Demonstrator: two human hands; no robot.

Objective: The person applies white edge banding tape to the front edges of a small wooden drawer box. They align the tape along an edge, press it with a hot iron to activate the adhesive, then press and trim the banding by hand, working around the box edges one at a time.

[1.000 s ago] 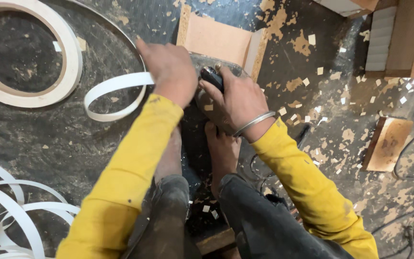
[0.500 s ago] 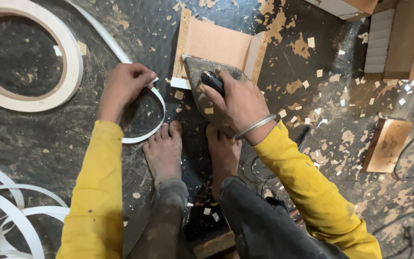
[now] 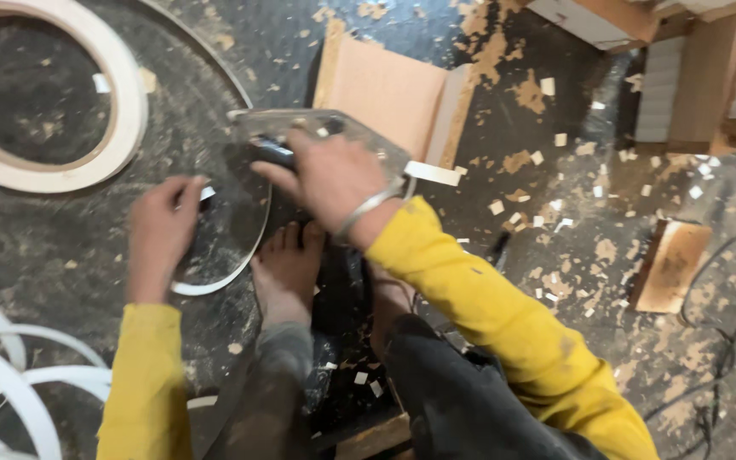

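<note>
Dusty floor [image 3: 61, 255] littered with chips: left hand [image 3: 162, 223] pinches a white strip [image 3: 230, 271], right hand [image 3: 334, 181] clasps a dark handle [image 3: 273, 153] beside a board [image 3: 385, 89].

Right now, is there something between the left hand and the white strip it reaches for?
Nothing visible stands between them. The left hand already pinches the white edge strip at its end, near the clothes iron that the right hand grips. The bare foot lies beside the strip's loop, not across it.
</note>
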